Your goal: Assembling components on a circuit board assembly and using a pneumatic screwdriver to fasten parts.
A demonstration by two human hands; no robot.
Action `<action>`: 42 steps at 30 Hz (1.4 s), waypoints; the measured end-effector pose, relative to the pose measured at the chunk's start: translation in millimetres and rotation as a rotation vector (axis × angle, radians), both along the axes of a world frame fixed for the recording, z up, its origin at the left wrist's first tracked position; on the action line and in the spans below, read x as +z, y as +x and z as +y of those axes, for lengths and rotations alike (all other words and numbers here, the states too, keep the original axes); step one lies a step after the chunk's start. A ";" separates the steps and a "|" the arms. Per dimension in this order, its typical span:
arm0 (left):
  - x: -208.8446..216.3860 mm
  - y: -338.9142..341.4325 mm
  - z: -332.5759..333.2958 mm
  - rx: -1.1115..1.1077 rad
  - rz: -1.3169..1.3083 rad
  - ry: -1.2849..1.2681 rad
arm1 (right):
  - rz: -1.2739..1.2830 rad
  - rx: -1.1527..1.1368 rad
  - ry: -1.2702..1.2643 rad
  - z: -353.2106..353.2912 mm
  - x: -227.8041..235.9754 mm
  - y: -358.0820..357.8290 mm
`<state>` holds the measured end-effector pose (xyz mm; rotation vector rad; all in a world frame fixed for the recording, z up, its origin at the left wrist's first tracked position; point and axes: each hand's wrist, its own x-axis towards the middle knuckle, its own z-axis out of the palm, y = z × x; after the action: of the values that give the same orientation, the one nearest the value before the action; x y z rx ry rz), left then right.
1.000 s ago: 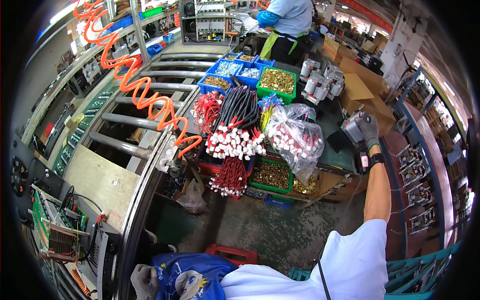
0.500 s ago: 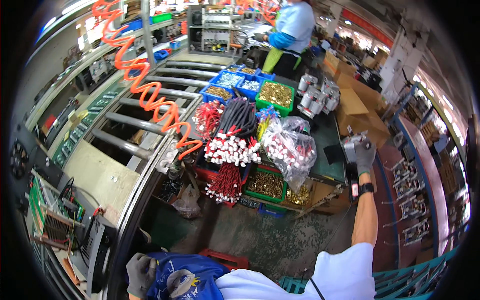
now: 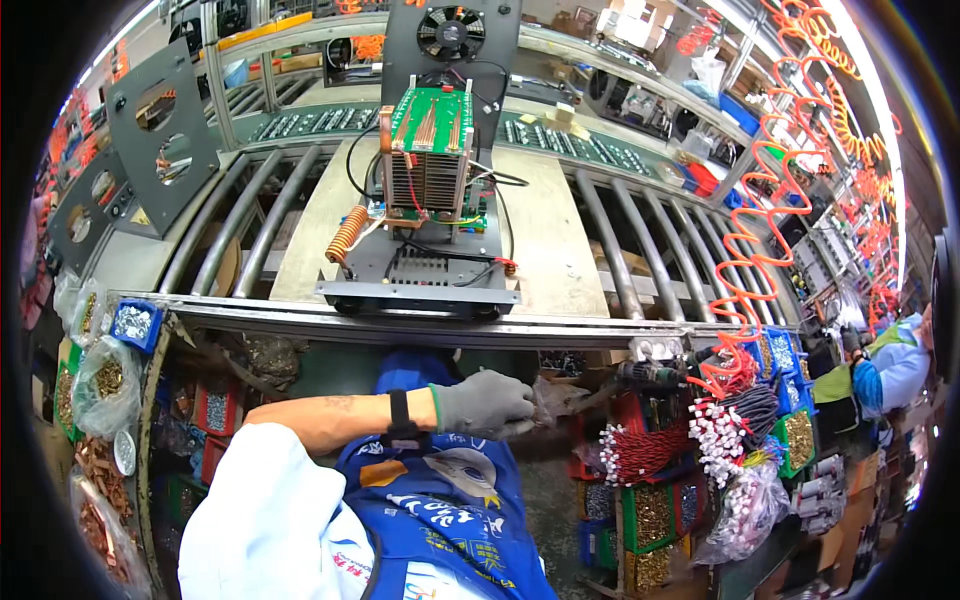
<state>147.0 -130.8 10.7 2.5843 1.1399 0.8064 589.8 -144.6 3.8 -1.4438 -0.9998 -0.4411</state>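
My left hand (image 3: 485,403), in a grey glove with a black band at the wrist, reaches across in front of my blue apron (image 3: 440,490). Its fingers are bent and pressed together; whether anything is in them is hidden. A clear plastic bag (image 3: 556,402) shows just past the fingertips, and I cannot tell if they touch. Beyond the hand, an open electronic unit (image 3: 430,190) stands on a pale board (image 3: 560,240). It has a green circuit board, finned heat sinks, a copper coil and a dark panel with a fan. My right hand is out of view.
A metal rail (image 3: 400,325) edges the roller conveyor (image 3: 650,240). At right are red wire bundles (image 3: 645,452), white-ended cables (image 3: 715,440), green bins of brass parts (image 3: 650,518) and silver cylinders (image 3: 820,495). An orange coiled hose (image 3: 745,265) hangs there. Another person (image 3: 890,370) stands far right.
My view has swung left to the electronic unit. The right hand, holding a grey metallic part, has left the view. My left hand has come from the lower left to across my front.
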 end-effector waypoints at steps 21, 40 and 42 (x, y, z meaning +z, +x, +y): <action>81.3 -43.8 -23.0 0.325 -0.653 -0.035 | 0.027 1.304 -0.279 112.0 117.8 -304.5; 59.5 -155.1 -2.0 0.827 -0.487 0.129 | 0.191 1.449 -0.950 166.8 127.5 -402.4; 56.8 -156.8 -1.6 0.813 -0.441 0.186 | 0.389 1.484 -1.040 168.4 133.3 -407.5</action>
<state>-9.8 -132.4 67.5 1.8359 2.0282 1.5951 182.3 23.8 137.1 -1.0903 -1.7246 1.5526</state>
